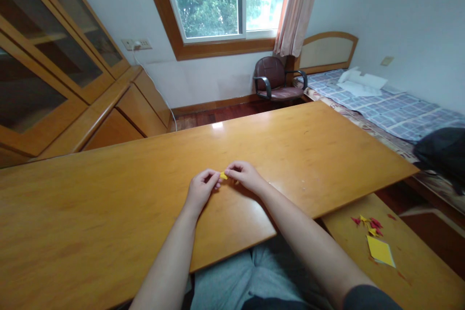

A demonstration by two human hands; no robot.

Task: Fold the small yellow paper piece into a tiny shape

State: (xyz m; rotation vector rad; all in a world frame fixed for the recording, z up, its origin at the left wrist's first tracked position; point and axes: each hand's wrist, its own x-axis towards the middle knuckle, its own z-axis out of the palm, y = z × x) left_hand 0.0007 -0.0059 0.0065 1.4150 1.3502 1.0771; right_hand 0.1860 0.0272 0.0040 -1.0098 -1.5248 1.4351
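A small folded piece of yellow paper (223,175) is held just above the wooden table, between my two hands. My left hand (203,187) pinches its left end between thumb and fingers. At its right end, my right hand (242,175) grips it the same way, fingers curled. Parts of the paper are covered by my fingertips, so its exact folded shape is hard to make out.
The long wooden table (109,203) spans the view. On a lower surface (428,271) at right lie a stack of yellow paper squares (380,251) and several small red and yellow folded papers (374,225). Beyond stand a chair (272,77), a bed (399,106) and a cabinet (119,111).
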